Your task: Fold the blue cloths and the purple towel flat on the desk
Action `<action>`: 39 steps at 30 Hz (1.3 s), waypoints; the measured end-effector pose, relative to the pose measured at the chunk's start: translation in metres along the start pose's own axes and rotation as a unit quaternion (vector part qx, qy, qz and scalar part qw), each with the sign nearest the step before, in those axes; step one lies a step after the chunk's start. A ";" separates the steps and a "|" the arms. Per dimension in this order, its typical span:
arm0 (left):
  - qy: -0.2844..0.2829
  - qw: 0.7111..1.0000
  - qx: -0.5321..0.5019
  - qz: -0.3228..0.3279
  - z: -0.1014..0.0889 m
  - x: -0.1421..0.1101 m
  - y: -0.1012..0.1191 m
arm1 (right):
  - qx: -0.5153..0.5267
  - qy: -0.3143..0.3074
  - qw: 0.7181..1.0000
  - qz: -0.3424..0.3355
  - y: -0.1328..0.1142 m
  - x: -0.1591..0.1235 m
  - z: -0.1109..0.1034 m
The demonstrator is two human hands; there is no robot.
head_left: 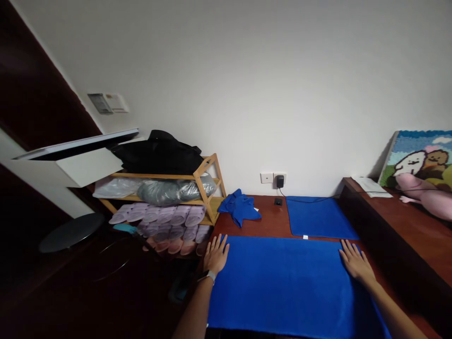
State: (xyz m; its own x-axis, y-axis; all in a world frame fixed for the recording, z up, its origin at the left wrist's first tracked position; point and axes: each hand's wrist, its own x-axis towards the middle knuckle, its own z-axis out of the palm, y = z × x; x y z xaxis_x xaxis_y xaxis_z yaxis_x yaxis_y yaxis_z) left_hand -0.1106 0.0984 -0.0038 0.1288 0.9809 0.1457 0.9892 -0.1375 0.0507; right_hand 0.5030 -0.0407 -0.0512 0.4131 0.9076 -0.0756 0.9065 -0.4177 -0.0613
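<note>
A large blue cloth (pixel 282 282) lies spread flat over the near part of a reddish-brown tabletop (pixel 270 223). My left hand (pixel 216 254) rests flat at its far left corner, fingers apart, with a watch on the wrist. At the far right corner, my right hand (pixel 356 263) also lies flat with spread fingers. Neither hand grips anything. Behind the cloth on the right lies a smaller flat blue cloth (pixel 319 217) with a white tag at its near edge. A crumpled blue cloth (pixel 240 207) sits at the back left.
Left of the table stands a wooden rack (pixel 212 207) with lilac slippers (pixel 165 214), plastic-wrapped items and a black bag (pixel 160 153). A plugged-in adapter (pixel 280 181) trails a cable. On the raised right surface are a pink plush toy (pixel 425 195) and a picture (pixel 420 155).
</note>
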 end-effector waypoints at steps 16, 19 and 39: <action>0.068 0.995 -0.025 0.074 -0.010 0.006 0.023 | 0.102 0.085 0.970 -0.203 -0.175 -0.046 -0.050; 0.041 0.996 -0.038 0.066 0.000 0.002 0.029 | 0.147 0.036 0.942 -0.299 -0.264 -0.062 -0.058; 0.000 1.000 -0.016 0.012 -0.007 -0.001 0.038 | 0.074 0.023 0.997 -0.006 0.006 -0.034 -0.036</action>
State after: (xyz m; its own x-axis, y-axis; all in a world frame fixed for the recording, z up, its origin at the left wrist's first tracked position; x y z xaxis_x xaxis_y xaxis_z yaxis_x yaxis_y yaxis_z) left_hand -0.0732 0.0912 0.0048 0.1532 0.9773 0.1464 0.9829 -0.1660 0.0797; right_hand 0.4975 -0.0727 -0.0131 0.4093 0.9119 -0.0284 0.8898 -0.4059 -0.2088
